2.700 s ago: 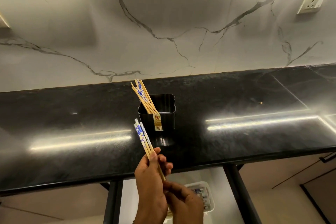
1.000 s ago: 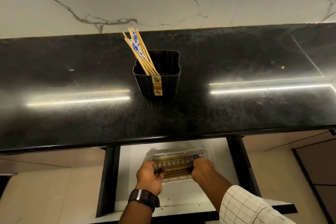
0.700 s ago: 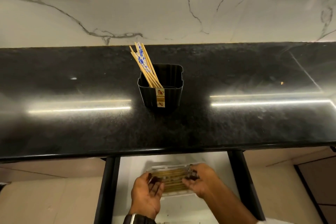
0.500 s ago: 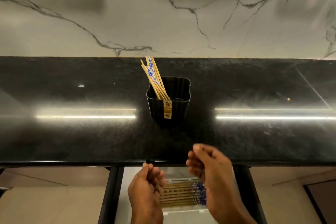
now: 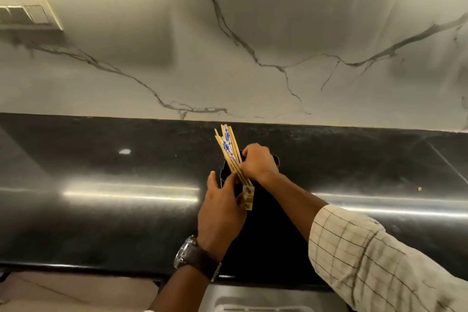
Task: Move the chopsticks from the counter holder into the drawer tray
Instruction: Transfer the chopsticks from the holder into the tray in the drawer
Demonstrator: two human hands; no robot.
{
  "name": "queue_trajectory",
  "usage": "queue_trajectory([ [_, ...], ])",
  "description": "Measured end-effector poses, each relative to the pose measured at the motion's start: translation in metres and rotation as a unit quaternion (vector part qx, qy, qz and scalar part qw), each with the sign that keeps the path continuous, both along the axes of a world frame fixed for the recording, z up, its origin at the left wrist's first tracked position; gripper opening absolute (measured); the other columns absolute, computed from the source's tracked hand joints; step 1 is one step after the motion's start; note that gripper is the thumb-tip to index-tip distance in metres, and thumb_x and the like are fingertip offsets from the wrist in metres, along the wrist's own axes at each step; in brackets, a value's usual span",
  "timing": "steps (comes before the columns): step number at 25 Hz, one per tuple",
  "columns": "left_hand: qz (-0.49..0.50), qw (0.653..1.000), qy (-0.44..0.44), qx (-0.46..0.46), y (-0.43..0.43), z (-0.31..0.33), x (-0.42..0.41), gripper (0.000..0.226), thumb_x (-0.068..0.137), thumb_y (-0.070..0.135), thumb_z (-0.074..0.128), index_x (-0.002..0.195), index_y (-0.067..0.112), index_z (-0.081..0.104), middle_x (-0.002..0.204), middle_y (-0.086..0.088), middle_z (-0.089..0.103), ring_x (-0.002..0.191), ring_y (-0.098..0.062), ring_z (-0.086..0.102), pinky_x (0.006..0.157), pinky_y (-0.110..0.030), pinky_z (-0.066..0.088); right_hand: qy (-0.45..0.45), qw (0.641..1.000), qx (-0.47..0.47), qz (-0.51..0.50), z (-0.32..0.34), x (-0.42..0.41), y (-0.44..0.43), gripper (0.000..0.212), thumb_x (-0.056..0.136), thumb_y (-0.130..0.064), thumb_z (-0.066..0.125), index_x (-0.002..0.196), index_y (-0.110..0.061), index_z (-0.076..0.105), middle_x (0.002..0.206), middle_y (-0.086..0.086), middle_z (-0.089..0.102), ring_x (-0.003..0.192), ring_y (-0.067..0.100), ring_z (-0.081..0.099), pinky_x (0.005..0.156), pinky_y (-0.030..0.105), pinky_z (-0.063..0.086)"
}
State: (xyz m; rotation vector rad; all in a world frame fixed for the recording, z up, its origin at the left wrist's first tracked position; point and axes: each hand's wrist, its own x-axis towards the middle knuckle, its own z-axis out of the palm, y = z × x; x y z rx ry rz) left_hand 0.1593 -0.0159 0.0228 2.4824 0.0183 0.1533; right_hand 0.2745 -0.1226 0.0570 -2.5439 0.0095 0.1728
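Note:
Several wooden chopsticks (image 5: 227,145) with blue-and-white tops lean left out of a black holder (image 5: 275,159) on the black counter (image 5: 114,223). My right hand (image 5: 258,163) reaches over the holder's mouth, its fingers curled around the bundle just above the rim. My left hand (image 5: 220,210) is against the holder's front, thumb raised and fingers spread near the chopsticks' lower part, beside the holder's label (image 5: 248,197). Both hands hide most of the holder. The drawer tray (image 5: 253,308) shows as a pale rim at the bottom edge, its contents out of view.
A white marble wall (image 5: 253,33) rises behind the counter, with a switch plate (image 5: 25,14) at the upper left. The counter's front edge runs across the bottom, with the open drawer below it.
Both hands have risen from the drawer tray to the holder on the counter. The right hand now closes on the chopsticks there. The view has tilted up, so the tray is almost out of sight.

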Motion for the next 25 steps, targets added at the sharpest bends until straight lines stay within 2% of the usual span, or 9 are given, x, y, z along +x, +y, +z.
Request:
queue_trajectory([
  [2,-0.021,0.999,-0.023,0.017,-0.001,-0.007,-0.003,0.041,0.094,0.034,0.052,0.133,0.037,0.041,0.145,-0.004,0.038,0.102,-0.02,0.063,0.072,-0.035,0.061,0.026,0.999,-0.045,0.008,-0.011,0.007,0.005,0.018,0.092,-0.022,0.069,0.107,-0.012,0.065,0.102,0.007,0.073,0.083,0.019,0.072,0.074,0.035,0.063],
  [3,-0.018,0.999,-0.029,0.023,0.0,-0.012,-0.005,0.046,0.093,0.033,0.053,0.136,0.037,0.038,0.143,-0.001,0.038,0.101,-0.018,0.062,0.07,-0.032,0.06,0.026,0.998,-0.061,0.014,-0.015,0.009,0.008,0.02,0.092,-0.023,0.069,0.109,-0.012,0.065,0.103,0.007,0.073,0.084,0.02,0.072,0.073,0.035,0.063],
  [5,0.0,0.999,-0.031,0.032,-0.001,-0.017,-0.009,0.058,0.092,0.033,0.053,0.145,0.037,0.03,0.147,0.0,0.034,0.109,-0.019,0.06,0.072,-0.03,0.059,0.004,0.997,-0.078,0.021,-0.021,0.008,0.009,0.02,0.092,-0.023,0.068,0.109,-0.012,0.067,0.104,0.007,0.074,0.082,0.02,0.071,0.07,0.035,0.062],
  [8,0.013,0.999,-0.04,0.019,-0.006,-0.019,-0.013,0.065,0.092,0.033,0.055,0.151,0.034,0.026,0.148,0.0,0.031,0.12,-0.019,0.055,0.076,-0.028,0.059,0.0,0.994,-0.094,0.049,-0.02,0.004,0.009,0.018,0.096,-0.016,0.062,0.111,-0.006,0.067,0.106,0.011,0.072,0.075,0.019,0.061,0.064,0.029,0.051],
  [12,0.017,0.999,-0.04,0.001,-0.008,-0.021,-0.012,0.066,0.092,0.034,0.056,0.15,0.035,0.025,0.151,-0.002,0.028,0.127,-0.019,0.05,0.083,-0.028,0.058,0.018,0.993,-0.093,0.071,-0.019,0.005,0.005,0.021,0.095,-0.01,0.06,0.114,-0.003,0.065,0.11,0.014,0.071,0.082,0.023,0.064,0.069,0.03,0.051],
  [15,0.017,0.999,-0.038,-0.007,-0.008,-0.021,-0.011,0.067,0.092,0.037,0.055,0.151,0.034,0.023,0.153,-0.003,0.026,0.132,-0.021,0.048,0.088,-0.031,0.058,0.0,0.996,-0.064,0.055,-0.021,0.008,0.001,0.023,0.096,-0.014,0.061,0.116,-0.006,0.066,0.112,0.012,0.072,0.094,0.024,0.071,0.077,0.031,0.06],
  [18,0.013,0.999,-0.031,-0.018,-0.008,-0.018,-0.011,0.067,0.093,0.038,0.054,0.153,0.033,0.023,0.155,-0.003,0.024,0.135,-0.021,0.046,0.09,-0.03,0.056,-0.028,0.999,-0.03,0.027,-0.024,0.01,-0.005,0.02,0.095,-0.02,0.063,0.112,-0.011,0.068,0.107,0.007,0.074,0.09,0.02,0.072,0.08,0.035,0.062],
  [22,0.011,0.998,-0.022,-0.051,-0.006,-0.018,-0.01,0.066,0.092,0.039,0.055,0.152,0.036,0.025,0.156,-0.001,0.025,0.137,-0.021,0.043,0.095,-0.035,0.055,-0.08,0.996,0.03,-0.021,-0.015,0.004,-0.01,0.012,0.096,-0.021,0.059,0.1,-0.014,0.067,0.094,0.004,0.073,0.078,0.016,0.071,0.074,0.038,0.064],
  [25,0.03,0.993,-0.017,-0.109,-0.008,-0.013,-0.01,0.061,0.093,0.041,0.056,0.149,0.033,0.033,0.154,0.001,0.028,0.138,-0.018,0.042,0.102,-0.033,0.05,-0.128,0.987,0.086,-0.041,0.001,-0.005,-0.013,0.012,0.099,-0.021,0.057,0.103,-0.018,0.068,0.091,-0.001,0.073,0.077,0.01,0.07,0.074,0.035,0.063],
])
